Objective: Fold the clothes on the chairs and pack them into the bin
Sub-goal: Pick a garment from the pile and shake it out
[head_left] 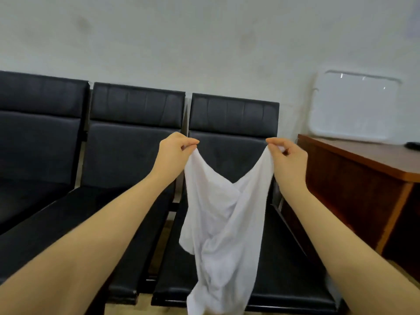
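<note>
Cloth: I see both hands, left [176, 147] and right [285, 153], pinching a white garment's [223, 223] top corners above the chairs [231, 114]; thin, limp, light, best gripped at corners.

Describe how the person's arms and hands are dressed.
Both forearms are bare to the frame's lower edge, with no sleeves in view. The left hand and right hand wear no gloves, and no rings, watch or bracelets show.

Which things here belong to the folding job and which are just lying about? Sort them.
Job: white garment, pinched by the left hand and right hand; black chairs.
Lying about: wooden desk, white lid leaning against the wall, small dark object.
</note>
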A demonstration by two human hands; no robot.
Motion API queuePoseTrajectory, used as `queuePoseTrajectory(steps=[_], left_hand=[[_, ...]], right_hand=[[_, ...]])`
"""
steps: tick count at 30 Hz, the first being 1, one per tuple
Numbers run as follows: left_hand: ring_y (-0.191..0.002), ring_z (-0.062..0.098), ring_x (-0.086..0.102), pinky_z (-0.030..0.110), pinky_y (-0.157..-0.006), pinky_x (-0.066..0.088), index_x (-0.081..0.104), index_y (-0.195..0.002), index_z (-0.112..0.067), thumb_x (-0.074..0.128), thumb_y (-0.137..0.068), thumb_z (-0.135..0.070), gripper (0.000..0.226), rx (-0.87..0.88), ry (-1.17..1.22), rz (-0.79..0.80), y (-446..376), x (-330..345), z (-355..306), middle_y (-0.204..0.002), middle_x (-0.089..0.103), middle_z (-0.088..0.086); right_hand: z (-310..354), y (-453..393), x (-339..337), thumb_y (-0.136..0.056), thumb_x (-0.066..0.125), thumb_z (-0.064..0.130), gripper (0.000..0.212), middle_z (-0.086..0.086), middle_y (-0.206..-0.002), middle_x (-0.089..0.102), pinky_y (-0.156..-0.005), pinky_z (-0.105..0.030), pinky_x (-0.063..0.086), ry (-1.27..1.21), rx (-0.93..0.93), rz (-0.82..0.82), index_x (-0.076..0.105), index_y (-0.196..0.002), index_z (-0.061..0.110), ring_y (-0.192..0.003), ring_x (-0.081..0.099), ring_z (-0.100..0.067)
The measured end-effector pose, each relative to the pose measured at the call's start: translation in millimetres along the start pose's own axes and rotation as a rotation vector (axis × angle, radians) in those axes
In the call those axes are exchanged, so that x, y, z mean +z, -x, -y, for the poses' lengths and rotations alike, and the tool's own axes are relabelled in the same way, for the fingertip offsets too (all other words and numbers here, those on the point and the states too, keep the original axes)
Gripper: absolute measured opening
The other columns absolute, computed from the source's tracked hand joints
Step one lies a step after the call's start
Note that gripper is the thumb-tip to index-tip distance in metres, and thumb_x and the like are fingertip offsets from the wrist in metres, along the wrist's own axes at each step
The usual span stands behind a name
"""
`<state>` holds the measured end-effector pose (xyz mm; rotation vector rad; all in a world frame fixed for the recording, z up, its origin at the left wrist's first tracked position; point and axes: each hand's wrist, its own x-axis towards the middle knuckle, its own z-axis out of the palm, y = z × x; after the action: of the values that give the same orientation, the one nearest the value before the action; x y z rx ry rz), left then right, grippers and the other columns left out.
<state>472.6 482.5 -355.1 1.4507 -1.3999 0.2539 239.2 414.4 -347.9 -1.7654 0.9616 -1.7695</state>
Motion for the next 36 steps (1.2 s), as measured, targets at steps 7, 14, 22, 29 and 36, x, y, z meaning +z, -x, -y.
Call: queuePoseTrajectory(steps=[7,14,22,29,36], left_hand=[[-0.103,0.012,0.047,0.016,-0.087,0.030,0.061,-0.124,-0.010,0.043,-0.100,-0.011,0.031,-0.038,-0.067,-0.033,-38.4,-32.1,-29.6,-0.118,0.054,0.007],[-0.108,0.027,0.052,0.019,-0.082,0.033,0.053,-0.131,-0.006,0.039,-0.101,-0.009,0.034,-0.055,-0.271,0.190,-45.4,-43.4,-30.0,-0.127,0.044,0.013],[-0.090,0.023,0.052,0.031,-0.077,0.043,0.061,-0.112,-0.005,0.041,-0.100,-0.019,0.027,-0.088,-0.339,0.099,-23.1,-41.6,-2.3,-0.112,0.045,0.009],[-0.093,0.029,0.055,0.038,-0.081,0.045,0.058,-0.103,-0.007,0.041,-0.095,0.002,0.022,-0.246,-0.224,0.080,-8.5,-26.2,-0.1,-0.107,0.055,0.016],[-0.096,0.017,0.044,0.025,-0.080,0.035,0.048,-0.130,-0.010,0.033,-0.090,0.010,0.047,-0.127,-0.220,0.177,6.9,-10.9,25.6,-0.118,0.043,0.008]], right_hand=[[44.1,-31.9,-27.1,-0.094,0.052,0.010,0.022,0.003,-0.104,0.064,-0.092,-0.015,0.043,-0.016,-0.037,-0.035,0.070,-0.104,0.020,-0.097,0.057,-0.008],[52.3,-41.3,-41.1,-0.097,0.044,0.008,0.030,-0.001,-0.122,0.063,-0.101,-0.024,0.036,0.028,0.025,-0.081,0.068,-0.114,0.016,-0.113,0.054,-0.013],[16.9,-30.1,-64.9,-0.093,0.052,0.004,0.034,-0.014,-0.131,0.053,-0.099,-0.023,0.030,0.397,0.008,0.028,0.060,-0.126,0.008,-0.122,0.047,-0.027],[-22.7,-21.6,-69.1,-0.094,0.055,0.010,0.020,-0.013,-0.111,0.062,-0.084,-0.022,0.034,0.595,-0.005,0.145,0.069,-0.107,0.003,-0.098,0.055,-0.021],[-48.6,-15.3,-67.4,-0.091,0.061,0.018,0.012,-0.010,-0.123,0.050,-0.097,-0.041,0.030,0.848,-0.057,0.045,0.071,-0.094,0.010,-0.115,0.043,-0.029]])
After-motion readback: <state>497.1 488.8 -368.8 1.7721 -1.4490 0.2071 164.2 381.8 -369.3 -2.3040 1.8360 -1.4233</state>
